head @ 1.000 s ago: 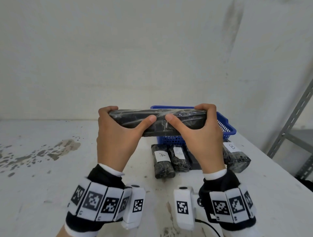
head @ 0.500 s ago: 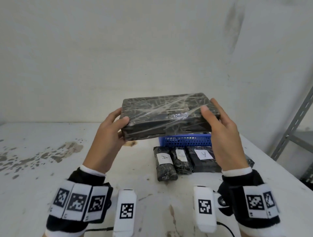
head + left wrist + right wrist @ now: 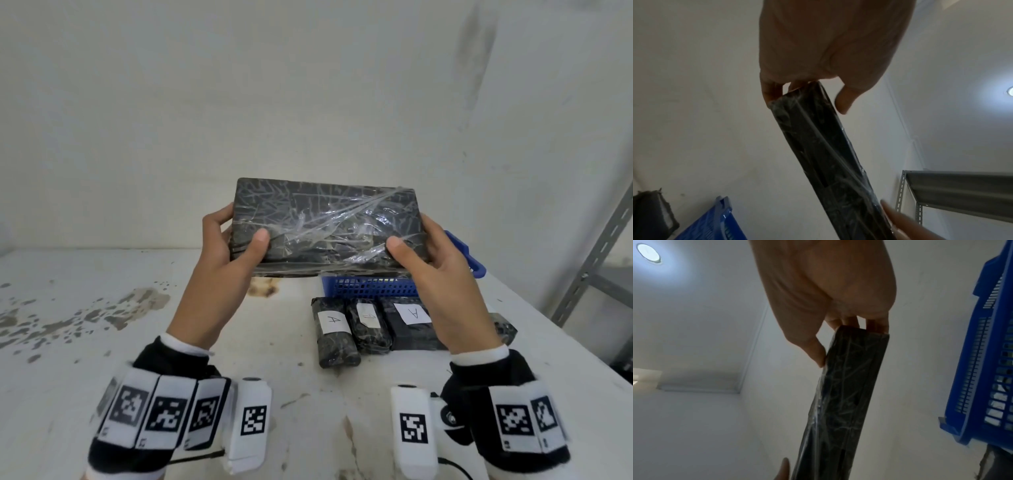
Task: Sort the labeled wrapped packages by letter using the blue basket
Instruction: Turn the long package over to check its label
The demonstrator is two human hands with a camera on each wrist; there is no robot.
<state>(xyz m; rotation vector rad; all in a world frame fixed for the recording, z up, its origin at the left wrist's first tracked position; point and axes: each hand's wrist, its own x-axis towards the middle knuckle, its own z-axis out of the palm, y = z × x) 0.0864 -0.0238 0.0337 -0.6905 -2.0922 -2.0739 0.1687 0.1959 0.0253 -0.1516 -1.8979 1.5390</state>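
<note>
The wrapped package [image 3: 327, 226] is up in the air above the bench [image 3: 102, 342], in front of the blue basket [image 3: 370, 287], tilted so one broad face looks back at the person. That face shows no label, so the letter is probably on a side hidden from view. The left hand [image 3: 226, 260] grips its left short end, thumb on the near face and fingers curled behind; the right hand [image 3: 435, 260] grips the right end the same way.

It is a flat, dark, rectangular block bound in clear stretch film. It keeps straight edges between the two hands, so it looks stiff rather than soft. The film is glossy and wrinkled, likely a little slippery, and the loose folds could tear or slide under a pinch. Holding across the thickness at both short ends suits it. Weight cannot be read here.

On the bench below, smaller packages lie side by side, two labelled A [image 3: 332, 319] [image 3: 412, 313].
</note>
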